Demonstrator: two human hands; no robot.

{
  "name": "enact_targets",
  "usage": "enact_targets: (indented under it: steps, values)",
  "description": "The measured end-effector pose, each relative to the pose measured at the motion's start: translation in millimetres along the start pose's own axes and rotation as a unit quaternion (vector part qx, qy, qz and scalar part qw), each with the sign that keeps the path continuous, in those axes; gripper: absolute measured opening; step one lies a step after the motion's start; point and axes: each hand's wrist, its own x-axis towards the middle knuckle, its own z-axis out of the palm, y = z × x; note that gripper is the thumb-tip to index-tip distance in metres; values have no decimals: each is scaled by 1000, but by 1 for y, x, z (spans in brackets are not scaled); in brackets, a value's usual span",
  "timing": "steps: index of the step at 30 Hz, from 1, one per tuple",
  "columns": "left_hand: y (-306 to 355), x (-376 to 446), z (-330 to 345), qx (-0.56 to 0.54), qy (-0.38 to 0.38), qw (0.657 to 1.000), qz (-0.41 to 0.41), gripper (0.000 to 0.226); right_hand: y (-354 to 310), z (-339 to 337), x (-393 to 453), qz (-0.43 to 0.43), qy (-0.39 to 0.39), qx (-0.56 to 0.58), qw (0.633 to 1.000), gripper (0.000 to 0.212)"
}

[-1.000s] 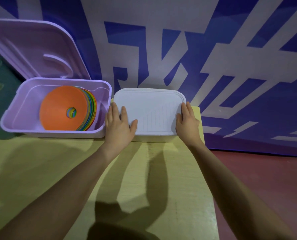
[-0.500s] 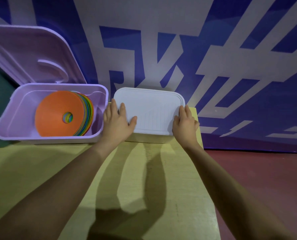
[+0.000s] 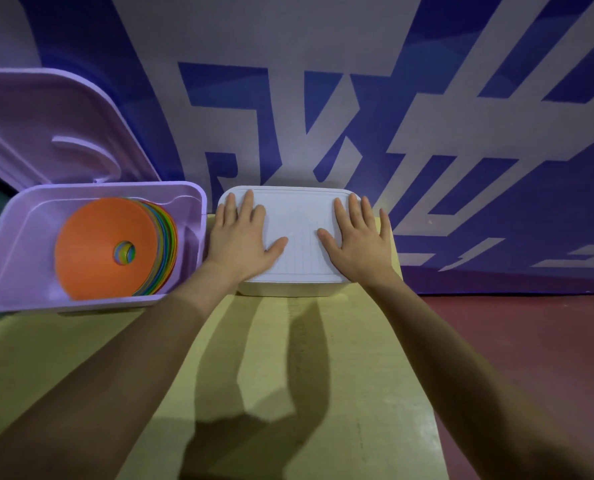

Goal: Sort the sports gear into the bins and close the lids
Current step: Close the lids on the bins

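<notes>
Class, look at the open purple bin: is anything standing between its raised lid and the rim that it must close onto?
Nothing visible. The purple lid stands raised behind the purple bin; the stacked discs seem to lie below the rim. Both hands press the white lid beside it.

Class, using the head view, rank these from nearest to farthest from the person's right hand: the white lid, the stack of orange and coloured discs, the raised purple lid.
1. White lid: directly under the right hand, which lies flat on it.
2. Stack of discs: in the purple bin, beyond the left hand.
3. Raised purple lid: far left, up behind that bin.
</notes>
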Motion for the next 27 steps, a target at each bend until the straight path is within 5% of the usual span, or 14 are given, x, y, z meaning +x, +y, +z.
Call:
enact_targets:
  steps: [13, 19, 27]
  values:
    - [2, 5, 7, -6, -8, 1000, -20, 79, 4, -3, 8, -14, 22, 52, 998, 71]
    - [-1, 11, -8, -32, -46, 998, -18, 75, -7, -13, 15, -13, 8, -15, 1000, 64]
    - [-32, -11, -45, -99, 103, 990, -16, 51, -64, -48, 4, -54, 93, 93, 990, 46]
